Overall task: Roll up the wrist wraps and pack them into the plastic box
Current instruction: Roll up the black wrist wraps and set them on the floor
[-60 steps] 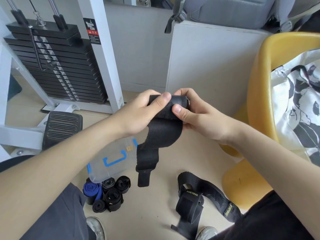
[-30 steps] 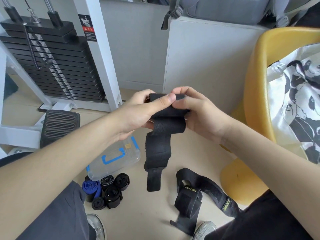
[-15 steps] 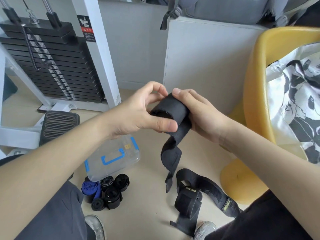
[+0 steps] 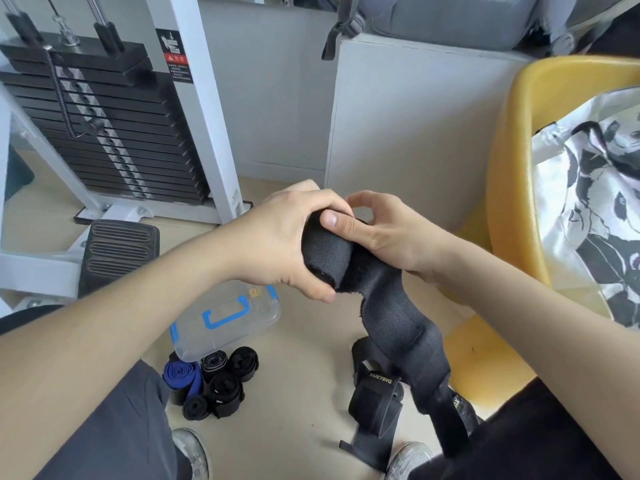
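My left hand [image 4: 287, 240] grips the rolled end of a black wrist wrap [image 4: 327, 252], fingers over the top and thumb underneath. My right hand [image 4: 388, 230] presses its thumb on the roll and holds the strap beside it. The wrap's loose tail [image 4: 401, 323] hangs down to the right. On the floor lie a clear plastic box with blue clips [image 4: 225, 318], a pile of several rolled wraps [image 4: 211, 382], black with one blue, and an unrolled black wrap [image 4: 375, 400].
A weight-stack machine [image 4: 104, 133] with a white frame stands at the back left, its black foot pad [image 4: 117, 251] near my left arm. A white cabinet [image 4: 408, 126] is behind, a yellow chair [image 4: 512, 188] with a panda-print bag [image 4: 595, 202] to the right. My shoes [image 4: 194, 452] show below.
The roll has grown thicker and the hanging tail shorter. My left hand has closed round the roll, and the tail has swung from straight down to the lower right.
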Action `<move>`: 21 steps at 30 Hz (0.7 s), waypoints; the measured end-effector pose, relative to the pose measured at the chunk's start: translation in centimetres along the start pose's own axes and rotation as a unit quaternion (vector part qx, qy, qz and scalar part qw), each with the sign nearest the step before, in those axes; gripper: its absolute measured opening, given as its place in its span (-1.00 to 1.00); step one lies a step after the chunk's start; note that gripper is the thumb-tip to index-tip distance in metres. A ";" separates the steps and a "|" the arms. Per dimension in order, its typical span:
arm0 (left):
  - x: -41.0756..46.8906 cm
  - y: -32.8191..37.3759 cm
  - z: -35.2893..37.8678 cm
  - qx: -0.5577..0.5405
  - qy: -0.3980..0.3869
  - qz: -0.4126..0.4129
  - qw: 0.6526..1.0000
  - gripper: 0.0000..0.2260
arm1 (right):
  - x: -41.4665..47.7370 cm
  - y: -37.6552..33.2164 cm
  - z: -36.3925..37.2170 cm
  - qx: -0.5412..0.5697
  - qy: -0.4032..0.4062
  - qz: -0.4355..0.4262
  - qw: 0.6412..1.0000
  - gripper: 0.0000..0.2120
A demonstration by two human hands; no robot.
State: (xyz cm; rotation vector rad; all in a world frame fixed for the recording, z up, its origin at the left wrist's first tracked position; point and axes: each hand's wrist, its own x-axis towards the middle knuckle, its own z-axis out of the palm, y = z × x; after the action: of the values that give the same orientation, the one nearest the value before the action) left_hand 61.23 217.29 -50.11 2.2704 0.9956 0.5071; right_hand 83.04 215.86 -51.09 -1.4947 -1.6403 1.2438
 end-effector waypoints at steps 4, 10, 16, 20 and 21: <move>0.0 -0.2 0.4 0.030 -0.029 -0.014 0.999 -0.28 | 0.0 0.4 0.0 0.068 -0.083 0.063 0.992 -0.30; -0.4 -0.8 0.4 -0.008 -0.016 -0.066 0.998 0.11 | 0.1 0.5 0.0 0.178 -0.112 0.060 0.976 -0.52; -0.1 -0.3 -0.3 -0.345 -0.042 -0.115 0.931 -0.36 | 0.3 -0.1 -1.1 0.216 -0.046 -0.002 0.975 -0.55; 0.3 0.2 0.3 -0.442 -0.014 -0.152 0.884 -0.60 | 0.5 0.4 -0.8 0.188 -0.040 -0.017 0.981 -0.59; 0.4 0.1 0.4 -0.426 0.009 -0.146 0.893 -0.65 | 0.4 0.5 -0.6 0.183 -0.038 -0.022 0.982 -0.60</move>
State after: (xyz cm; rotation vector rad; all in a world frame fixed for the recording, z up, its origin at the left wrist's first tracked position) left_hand 61.77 217.40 -50.32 1.3118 0.8645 0.6663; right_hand 83.67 216.39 -51.43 -1.1909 -1.3896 1.4981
